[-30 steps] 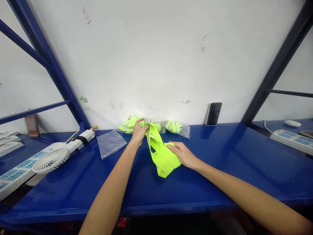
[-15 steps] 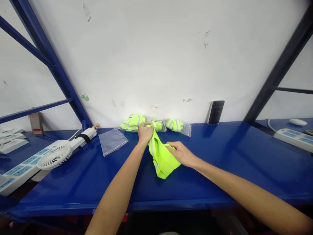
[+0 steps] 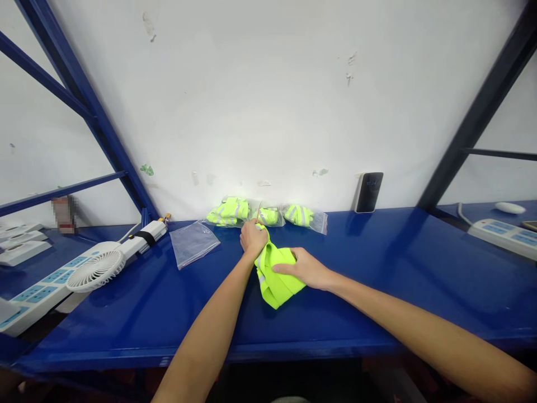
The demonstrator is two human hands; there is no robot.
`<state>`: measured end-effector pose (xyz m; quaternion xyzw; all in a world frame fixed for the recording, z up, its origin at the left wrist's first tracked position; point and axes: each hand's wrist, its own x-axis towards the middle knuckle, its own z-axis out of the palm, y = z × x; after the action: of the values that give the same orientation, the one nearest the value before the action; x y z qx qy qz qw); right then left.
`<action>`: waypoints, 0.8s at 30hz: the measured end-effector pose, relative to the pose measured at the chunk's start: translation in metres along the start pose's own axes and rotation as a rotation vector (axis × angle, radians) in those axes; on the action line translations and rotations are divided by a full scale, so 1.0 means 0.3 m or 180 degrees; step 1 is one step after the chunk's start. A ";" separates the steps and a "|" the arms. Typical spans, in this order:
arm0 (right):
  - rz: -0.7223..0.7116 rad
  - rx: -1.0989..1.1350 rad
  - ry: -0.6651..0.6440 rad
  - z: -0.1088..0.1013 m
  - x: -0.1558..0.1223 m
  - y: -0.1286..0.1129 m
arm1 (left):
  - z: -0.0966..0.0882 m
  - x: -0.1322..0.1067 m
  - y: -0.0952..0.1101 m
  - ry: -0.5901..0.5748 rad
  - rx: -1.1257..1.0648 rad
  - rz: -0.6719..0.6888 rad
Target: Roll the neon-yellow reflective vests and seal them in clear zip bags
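Note:
A neon-yellow reflective vest (image 3: 274,277) lies bunched on the blue shelf (image 3: 377,291) in front of me. My left hand (image 3: 253,238) is closed on the vest's far end. My right hand (image 3: 304,267) presses on the vest's right side, fingers curled over the fabric. Behind them, by the wall, lie several clear bags (image 3: 298,215) holding folded yellow vests. An empty clear zip bag (image 3: 193,242) lies to the left of my left hand.
A white hand fan (image 3: 95,268) and white power strips (image 3: 37,291) lie at the left. A dark phone (image 3: 368,192) leans on the wall. Another power strip (image 3: 503,236) and a white mouse (image 3: 510,207) sit at the right. Blue rack struts (image 3: 84,106) rise on both sides.
My left hand drew the vest's far end toward my right hand. The stretched-out vest is now folded into a smaller, compact bundle under both hands.

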<state>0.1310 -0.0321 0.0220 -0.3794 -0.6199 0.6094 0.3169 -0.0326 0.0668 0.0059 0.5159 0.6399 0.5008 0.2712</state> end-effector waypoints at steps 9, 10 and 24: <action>-0.0247 0.1425 0.0369 -0.027 -0.003 -0.002 | -0.041 -0.031 0.019 -0.1878 -0.0755 -0.0232; -0.0305 0.1455 0.0510 -0.039 0.003 -0.007 | -0.047 -0.032 0.016 -0.2008 -0.0851 -0.0249; -0.0752 0.1287 0.1151 -0.143 0.066 0.017 | -0.052 -0.208 0.044 -0.1762 -0.1091 0.0979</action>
<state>0.1580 0.0069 0.0178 -0.3362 -0.4592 0.6019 0.5601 -0.0211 0.0025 0.0130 0.6693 0.3639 0.4771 0.4382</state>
